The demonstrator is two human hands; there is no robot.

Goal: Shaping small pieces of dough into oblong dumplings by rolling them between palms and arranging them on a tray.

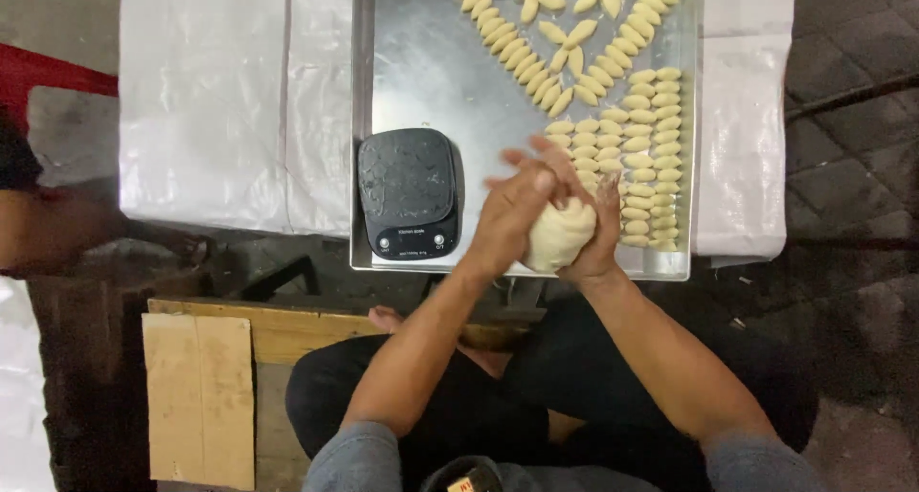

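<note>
Left hand: your left hand (512, 210) lies over the top and left side of the dough lump (558, 234), its fingers (536, 157) spread and curved around it, pressing on it.
Right hand: your right hand (598, 234) cups the lump from the right and below, fingers bent round it, so both hands have it clasped between them.
Dough lump: a pale, rounded mass, held just above the near edge of the metal tray (421, 80), right of the scale.
Scale: a black kitchen scale (409, 193) sits on the tray's near left part, just beside your left hand, nothing on it.
Shaped pieces: small pale dough pieces (643, 128) lie in rows on the tray's right side, some set as flower shapes at the far end.
Surroundings: white sheeting (230, 90) lies under the tray; a cardboard piece (199, 396) rests by your left knee.
</note>
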